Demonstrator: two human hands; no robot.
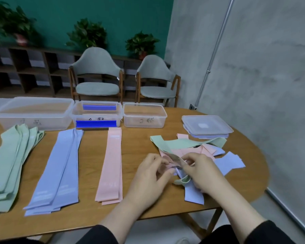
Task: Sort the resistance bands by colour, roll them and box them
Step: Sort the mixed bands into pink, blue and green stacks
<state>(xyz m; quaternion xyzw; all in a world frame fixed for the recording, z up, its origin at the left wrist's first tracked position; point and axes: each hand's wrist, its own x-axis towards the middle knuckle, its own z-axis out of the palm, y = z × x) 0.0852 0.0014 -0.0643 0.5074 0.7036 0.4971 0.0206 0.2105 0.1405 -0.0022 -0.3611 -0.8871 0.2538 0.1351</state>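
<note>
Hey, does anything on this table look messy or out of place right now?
Only the unsorted pile at the right: green, pink and blue bands lie crossed and tangled, unlike the three neat colour stacks. Both hands are pulling at it.

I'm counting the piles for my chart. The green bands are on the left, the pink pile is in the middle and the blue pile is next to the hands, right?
Not quite. The head view shows the blue pile in the middle and the pink pile next to the hands. The green bands are on the left, as you said.
</note>
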